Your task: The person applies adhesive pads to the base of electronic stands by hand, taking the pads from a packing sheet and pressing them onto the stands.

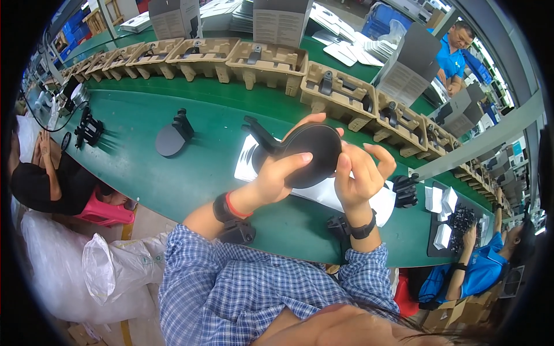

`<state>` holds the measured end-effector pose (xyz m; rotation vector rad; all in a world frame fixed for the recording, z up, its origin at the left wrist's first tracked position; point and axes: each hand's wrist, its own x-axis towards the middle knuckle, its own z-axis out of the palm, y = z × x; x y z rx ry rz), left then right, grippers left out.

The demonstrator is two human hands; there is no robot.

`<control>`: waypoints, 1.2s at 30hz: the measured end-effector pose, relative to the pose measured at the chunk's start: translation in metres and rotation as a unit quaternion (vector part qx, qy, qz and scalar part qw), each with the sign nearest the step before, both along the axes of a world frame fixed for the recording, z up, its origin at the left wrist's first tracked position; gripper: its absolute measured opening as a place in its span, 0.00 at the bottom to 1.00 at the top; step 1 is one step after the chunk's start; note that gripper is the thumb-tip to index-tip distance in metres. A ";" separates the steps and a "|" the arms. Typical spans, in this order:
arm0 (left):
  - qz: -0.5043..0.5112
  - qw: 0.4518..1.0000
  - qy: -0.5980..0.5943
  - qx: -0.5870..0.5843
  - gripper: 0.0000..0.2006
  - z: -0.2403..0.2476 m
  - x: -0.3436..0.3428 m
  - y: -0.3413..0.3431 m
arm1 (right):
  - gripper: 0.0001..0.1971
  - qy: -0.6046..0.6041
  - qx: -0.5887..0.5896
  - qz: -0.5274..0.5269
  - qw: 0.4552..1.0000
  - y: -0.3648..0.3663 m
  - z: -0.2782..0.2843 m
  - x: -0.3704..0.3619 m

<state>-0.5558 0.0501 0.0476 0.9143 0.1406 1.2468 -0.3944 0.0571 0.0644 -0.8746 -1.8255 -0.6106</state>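
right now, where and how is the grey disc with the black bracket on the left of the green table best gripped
Probably by the narrow black bracket at the far right of the grey disc, pinched across its sides, coming from above and the right. The bracket appears to stick up, while the broad disc seems to lie low on the green table.

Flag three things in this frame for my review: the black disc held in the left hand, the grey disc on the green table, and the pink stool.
Black disc [321, 152]: head view, on its broad round face.
Grey disc [170, 142]: head view, on its flat face.
Pink stool [101, 212]: head view, on its visible side.
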 end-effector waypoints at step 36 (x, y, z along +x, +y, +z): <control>0.409 0.863 0.291 -0.053 0.11 -0.111 -0.129 0.062 | 0.31 -0.079 -0.329 -0.225 0.914 0.263 0.008 -0.070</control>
